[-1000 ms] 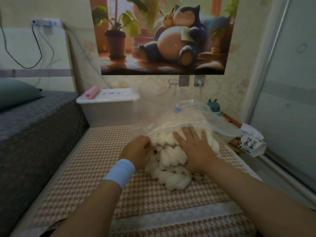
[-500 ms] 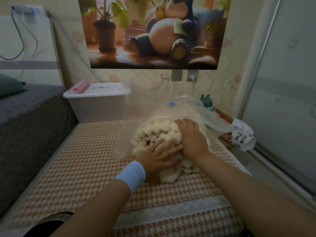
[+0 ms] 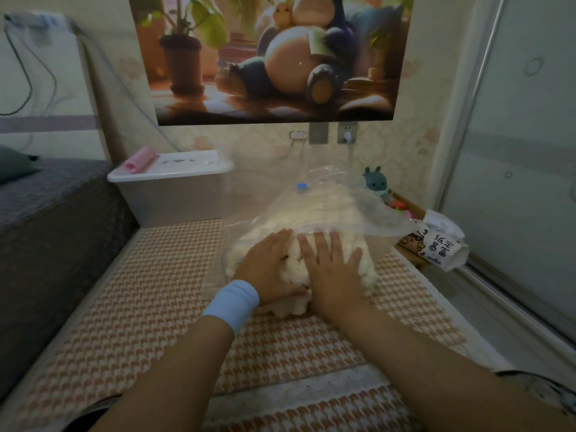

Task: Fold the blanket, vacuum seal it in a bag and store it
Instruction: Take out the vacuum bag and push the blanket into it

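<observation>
A fluffy cream blanket [image 3: 364, 263], folded into a bundle, lies on the checked mat and sits mostly inside a clear vacuum bag [image 3: 367, 213] with a blue valve [image 3: 300, 186] on top. A small end of the blanket pokes out of the bag's mouth toward me. My left hand [image 3: 269, 268], with a light blue wristband, lies flat on the near left of the bundle with fingers spread. My right hand [image 3: 332, 269] presses flat beside it on the right, fingers apart. Neither hand grips anything.
A white lidded storage box [image 3: 174, 188] with a pink roll [image 3: 140, 157] on it stands behind the mat. A grey bed [image 3: 56, 219] runs along the left. A tissue pack [image 3: 436, 244] and a small teal toy [image 3: 376, 182] lie at the right, near a sliding door [image 3: 514, 182].
Both hands slid forward over the blanket, pushing it deeper into the bag. My left hand went from a loose fist at the side to lying flat on top.
</observation>
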`<state>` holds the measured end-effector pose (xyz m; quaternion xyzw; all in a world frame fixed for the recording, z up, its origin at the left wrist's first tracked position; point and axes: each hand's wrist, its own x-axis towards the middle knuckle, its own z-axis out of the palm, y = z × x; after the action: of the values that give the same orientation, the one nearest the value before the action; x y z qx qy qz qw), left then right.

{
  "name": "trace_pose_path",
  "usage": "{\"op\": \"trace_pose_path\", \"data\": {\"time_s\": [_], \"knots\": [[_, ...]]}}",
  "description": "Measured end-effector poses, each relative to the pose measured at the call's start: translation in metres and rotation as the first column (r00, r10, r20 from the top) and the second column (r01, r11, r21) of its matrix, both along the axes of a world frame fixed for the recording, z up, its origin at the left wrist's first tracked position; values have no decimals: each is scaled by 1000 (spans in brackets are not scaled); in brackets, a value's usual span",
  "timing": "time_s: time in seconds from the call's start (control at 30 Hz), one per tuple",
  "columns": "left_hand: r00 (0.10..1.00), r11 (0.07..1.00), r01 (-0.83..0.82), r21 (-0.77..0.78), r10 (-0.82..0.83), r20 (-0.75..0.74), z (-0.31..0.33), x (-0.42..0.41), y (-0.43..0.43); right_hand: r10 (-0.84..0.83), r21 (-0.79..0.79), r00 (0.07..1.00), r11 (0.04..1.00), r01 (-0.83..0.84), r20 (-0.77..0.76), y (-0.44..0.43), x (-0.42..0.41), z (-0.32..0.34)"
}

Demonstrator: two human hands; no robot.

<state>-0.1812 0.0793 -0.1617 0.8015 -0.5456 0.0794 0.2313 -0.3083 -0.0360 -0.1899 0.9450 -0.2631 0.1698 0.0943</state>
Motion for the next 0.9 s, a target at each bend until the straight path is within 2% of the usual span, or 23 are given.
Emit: {"op": "trace_pose_path", "data": {"time_s": [0.03, 0.07, 0.13, 0.2, 0.27, 0.33, 0.43, 0.47, 0.53, 0.57, 0.63, 0.7, 0.77, 0.8, 0.87, 0.9], "knots": [[995, 994, 18, -104, -28, -98, 2, 8, 7, 2, -25, 1000, 1000, -1, 11, -2, 2, 1], [992, 977, -8, -212, -19, -126, 2, 19, 14, 11, -34, 1000, 999, -11, 0, -4, 6, 4], [988, 940, -155, -305, 142, -66, 0, 40, 25, 22, -53, 1000, 998, -23, -13, -13, 6, 11], [963, 943, -269, -196, 258, -84, -5, 57, 33, -6, -11, 995, 1000, 5, -100, -16, 6, 19], [965, 979, -205, 10, 204, -162, -12, 64, 35, -59, -26, 987, 998, 56, -151, -3, 9, 29], [958, 982, -150, 117, 174, -229, -23, 63, 30, -83, 24, 980, 996, 89, -180, 16, 17, 33], [961, 982, -176, 62, 186, -207, -32, 58, 16, -66, 190, 998, 979, 69, -25, 42, 28, 16], [964, 989, -142, 42, 148, -220, -30, 53, 13, -72, 189, 996, 980, 62, 50, 45, 30, 7], [938, 996, -85, -40, 66, -340, -26, 50, 11, -114, 130, 986, 987, 98, 122, 44, 33, -4], [911, 991, -85, -107, 34, -410, -20, 48, 13, -137, 106, 983, 986, 125, 118, 40, 34, -6], [869, 961, -195, -198, 75, -489, -14, 46, 24, -165, 36, 984, 986, 163, 65, 36, 40, -7], [901, 907, -315, -278, 193, -389, -9, 41, 37, -173, -46, 984, 984, 175, 54, 31, 45, -7], [937, 893, -326, -309, 262, -233, -3, 35, 46, -177, -77, 983, 981, 181, 48, 23, 46, 1], [943, 922, -304, -238, 255, -214, 0, 33, 47, -180, -69, 983, 981, 182, 39, 17, 46, 4], [960, 966, -220, 137, 239, -146, -5, 33, 42, -180, -49, 983, 982, 181, 35, 4, 44, 14], [973, 930, -181, 320, 216, -78, -10, 35, 39, -180, -40, 983, 983, 181, 43, -3, 42, 19]]}}
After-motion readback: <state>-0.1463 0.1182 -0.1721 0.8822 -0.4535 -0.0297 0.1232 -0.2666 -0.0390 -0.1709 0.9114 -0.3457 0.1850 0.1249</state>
